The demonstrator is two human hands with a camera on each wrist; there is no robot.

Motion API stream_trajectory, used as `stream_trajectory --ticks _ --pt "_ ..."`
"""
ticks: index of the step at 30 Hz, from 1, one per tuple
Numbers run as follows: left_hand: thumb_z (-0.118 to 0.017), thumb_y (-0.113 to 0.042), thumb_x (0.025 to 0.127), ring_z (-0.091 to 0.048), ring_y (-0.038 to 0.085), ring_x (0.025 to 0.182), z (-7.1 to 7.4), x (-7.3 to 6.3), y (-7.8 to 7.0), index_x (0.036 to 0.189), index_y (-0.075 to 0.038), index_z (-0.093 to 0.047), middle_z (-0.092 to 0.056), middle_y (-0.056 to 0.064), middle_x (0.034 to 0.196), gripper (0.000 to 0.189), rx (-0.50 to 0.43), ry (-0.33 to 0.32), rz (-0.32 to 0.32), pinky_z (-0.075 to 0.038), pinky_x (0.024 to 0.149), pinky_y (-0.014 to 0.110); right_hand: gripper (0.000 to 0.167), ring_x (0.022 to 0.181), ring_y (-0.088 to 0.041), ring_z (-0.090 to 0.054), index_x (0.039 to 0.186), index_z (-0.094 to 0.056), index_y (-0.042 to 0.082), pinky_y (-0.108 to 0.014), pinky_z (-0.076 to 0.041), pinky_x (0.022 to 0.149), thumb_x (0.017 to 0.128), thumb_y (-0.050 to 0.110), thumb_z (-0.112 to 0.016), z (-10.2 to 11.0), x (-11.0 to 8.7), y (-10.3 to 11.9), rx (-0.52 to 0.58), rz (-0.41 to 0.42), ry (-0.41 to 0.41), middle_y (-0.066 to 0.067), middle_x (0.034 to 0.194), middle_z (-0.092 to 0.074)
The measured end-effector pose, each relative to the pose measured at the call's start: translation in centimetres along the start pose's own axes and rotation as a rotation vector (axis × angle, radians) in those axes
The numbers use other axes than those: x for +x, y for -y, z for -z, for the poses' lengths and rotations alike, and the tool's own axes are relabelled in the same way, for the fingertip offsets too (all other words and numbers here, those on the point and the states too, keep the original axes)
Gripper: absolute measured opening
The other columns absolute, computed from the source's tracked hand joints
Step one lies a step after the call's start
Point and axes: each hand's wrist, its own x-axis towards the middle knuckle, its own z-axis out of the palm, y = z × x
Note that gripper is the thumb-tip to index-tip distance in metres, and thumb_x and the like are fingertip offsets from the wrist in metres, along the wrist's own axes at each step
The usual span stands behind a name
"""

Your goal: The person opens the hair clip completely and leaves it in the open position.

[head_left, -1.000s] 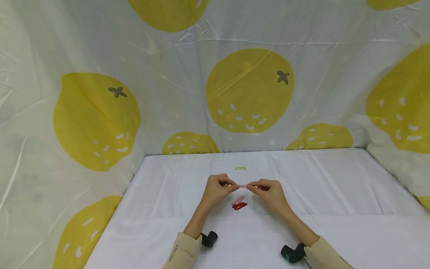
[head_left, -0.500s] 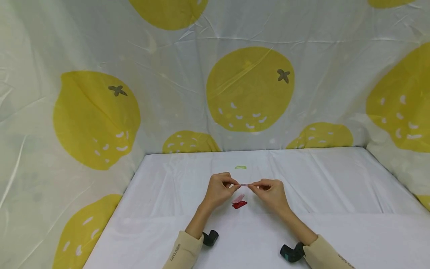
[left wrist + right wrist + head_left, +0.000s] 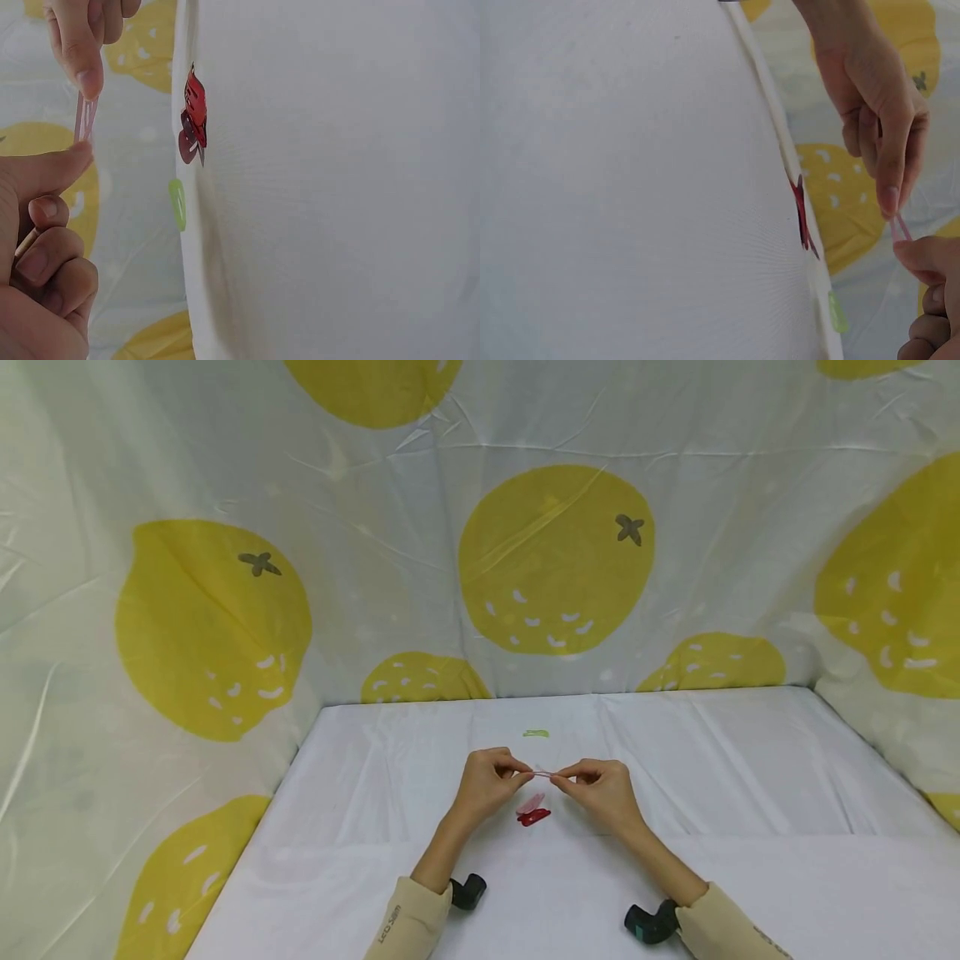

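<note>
Both hands hold one slim pink snap hair clip [image 3: 85, 120] in the air above the table, one hand at each end. My left hand [image 3: 482, 783] pinches one end between thumb and forefinger. At the other end, my right hand [image 3: 604, 788] pinches it the same way. Just nearer than the hands, a pale pink hair clip [image 3: 529, 803] and red hair clips [image 3: 534, 817] lie together on the table. A green hair clip [image 3: 536, 733] lies beyond the hands. In the wrist views the fingertips cover the ends of the held clip.
A white cloth covers the table [image 3: 750, 777]. A curtain [image 3: 405, 552] with yellow lemons hangs behind it and along the sides. Black wrist cameras [image 3: 468, 892] sit by the beige sleeves [image 3: 412, 914].
Both hands stay nearly in place, still pinching the pink hair clip. Its visible middle now looks like a thin reddish line, paler and broader earlier. The clips on the table have not moved.
</note>
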Motion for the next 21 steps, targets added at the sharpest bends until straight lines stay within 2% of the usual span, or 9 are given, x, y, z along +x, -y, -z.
stream_trajectory --ticks 8,16,21 --pt "-0.085 -0.004 0.084 -0.042 0.005 0.062 0.07 0.03 0.03 0.087 -0.002 -0.083 -0.054 0.001 0.064 0.004 -0.004 0.016 0.003 -0.033 0.056 0.017 0.007 0.053 -0.001 -0.038 0.079 -0.084 0.009 -0.019 -0.028 0.047 0.079 0.013 -0.090 0.02 0.03 -0.08 -0.014 -0.012 -0.014 0.002 0.052 -0.050" --pt "-0.084 0.001 0.082 -0.044 0.009 0.064 0.06 -0.14 0.25 0.084 -0.005 -0.084 -0.054 0.004 0.065 0.006 -0.036 0.043 0.030 -0.035 0.056 0.017 0.008 0.050 -0.001 -0.033 0.078 -0.083 0.013 -0.019 -0.026 0.048 0.077 0.012 -0.091 0.08 -0.05 0.09 -0.034 -0.074 -0.014 0.006 0.051 -0.042" --pt "-0.084 -0.001 0.083 -0.045 0.009 0.065 0.20 -0.05 0.13 0.086 -0.004 -0.084 -0.055 0.004 0.066 0.004 -0.026 0.075 0.047 -0.034 0.056 0.017 0.007 0.052 -0.002 -0.034 0.081 -0.083 0.011 -0.019 -0.027 0.050 0.080 0.014 -0.090 0.22 0.07 0.22 -0.042 -0.104 -0.001 0.003 0.054 -0.042"
